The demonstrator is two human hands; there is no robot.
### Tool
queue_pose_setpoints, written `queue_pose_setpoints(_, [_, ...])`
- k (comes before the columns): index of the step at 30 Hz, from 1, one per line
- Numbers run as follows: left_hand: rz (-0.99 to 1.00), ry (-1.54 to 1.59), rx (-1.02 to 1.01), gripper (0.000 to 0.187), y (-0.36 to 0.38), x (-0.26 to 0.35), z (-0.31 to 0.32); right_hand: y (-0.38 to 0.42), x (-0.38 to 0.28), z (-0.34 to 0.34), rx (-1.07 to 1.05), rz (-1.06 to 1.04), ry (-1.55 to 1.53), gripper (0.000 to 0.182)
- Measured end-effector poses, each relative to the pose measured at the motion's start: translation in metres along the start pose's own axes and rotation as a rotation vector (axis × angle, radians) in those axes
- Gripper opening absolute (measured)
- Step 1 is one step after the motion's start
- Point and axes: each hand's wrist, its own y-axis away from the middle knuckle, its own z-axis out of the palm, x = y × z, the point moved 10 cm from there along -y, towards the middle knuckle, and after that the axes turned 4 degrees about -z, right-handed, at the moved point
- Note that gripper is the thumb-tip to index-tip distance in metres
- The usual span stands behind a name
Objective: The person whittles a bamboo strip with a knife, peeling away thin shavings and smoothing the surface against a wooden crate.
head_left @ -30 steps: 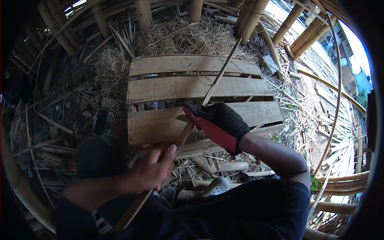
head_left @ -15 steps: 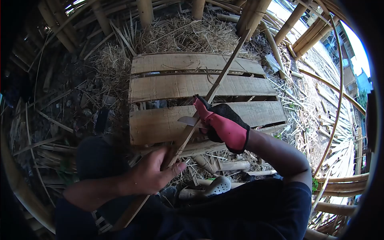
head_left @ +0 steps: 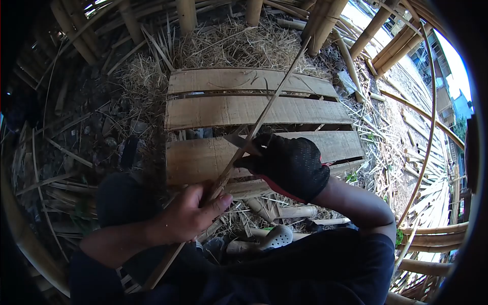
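Observation:
A long bamboo strip (head_left: 263, 116) slants from my lap at lower left up across the slatted wooden platform (head_left: 203, 111). My bare left hand (head_left: 190, 213) is closed around its lower part, thumb along the near side. My right hand (head_left: 292, 163), in a black and pink glove, is closed on a knife (head_left: 237, 141) whose handle is hidden in the fist. The blade pokes out to the left and crosses the strip just above the gloved fingers. Thin curled shavings (head_left: 254, 79) lie on the far slat.
Dry shavings (head_left: 239, 46) are heaped behind the platform. Bamboo posts (head_left: 323, 25) stand at the back, and split bamboo pieces (head_left: 432, 178) cover the ground at right. A perforated shoe (head_left: 278, 237) shows below the platform, near bamboo lengths (head_left: 297, 211).
My right hand has rolled over, so the black back of the glove now faces up instead of the pink side. The strip has turned and looks narrower. My left hand stays nearly in place.

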Motion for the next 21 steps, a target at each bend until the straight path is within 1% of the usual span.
queue_pose_setpoints(2, [-0.043, 0.044, -0.030, 0.047, 0.001, -0.003, 0.003, 0.001, -0.010, -0.004, 0.092, -0.117, 0.139, 0.038])
queue_pose_setpoints(5, [-0.054, 0.078, -0.056, 0.046, -0.001, -0.007, 0.006, 0.001, -0.007, 0.006, 0.030, -0.097, 0.288, 0.033])
queue_pose_setpoints(7, [-0.054, 0.098, -0.079, 0.046, -0.002, -0.010, 0.008, 0.003, -0.011, 0.007, 0.118, -0.139, 0.240, 0.034])
queue_pose_setpoints(9, [-0.091, 0.121, -0.114, 0.045, -0.003, -0.015, 0.012, 0.006, -0.013, 0.010, 0.171, -0.178, 0.208, 0.030])
queue_pose_setpoints(10, [-0.109, 0.132, -0.133, 0.044, -0.003, -0.018, 0.015, 0.009, -0.014, 0.013, 0.179, -0.194, 0.200, 0.026])
queue_pose_setpoints(11, [-0.070, 0.070, -0.094, 0.043, -0.005, -0.016, 0.012, 0.011, -0.015, 0.014, 0.186, -0.210, 0.191, 0.022])
queue_pose_setpoints(13, [0.007, -0.051, -0.017, 0.041, -0.009, -0.013, 0.009, 0.009, -0.009, 0.025, 0.031, -0.159, 0.134, 0.017])
queue_pose_setpoints(14, [-0.022, -0.046, -0.025, 0.041, -0.009, -0.016, 0.010, 0.009, -0.005, 0.031, -0.046, -0.134, 0.105, 0.017])
queue_pose_setpoints(16, [-0.079, -0.036, -0.043, 0.039, -0.010, -0.022, 0.011, 0.009, -0.004, 0.026, 0.052, -0.183, 0.042, 0.014])
queue_pose_setpoints(17, [-0.066, -0.045, -0.033, 0.039, -0.011, -0.022, 0.010, 0.009, -0.003, 0.023, 0.101, -0.207, 0.011, 0.012])
queue_pose_setpoints(21, [-0.047, -0.040, -0.009, 0.039, -0.012, -0.020, 0.010, 0.007, -0.003, 0.030, -0.020, -0.236, 0.078, 0.015])
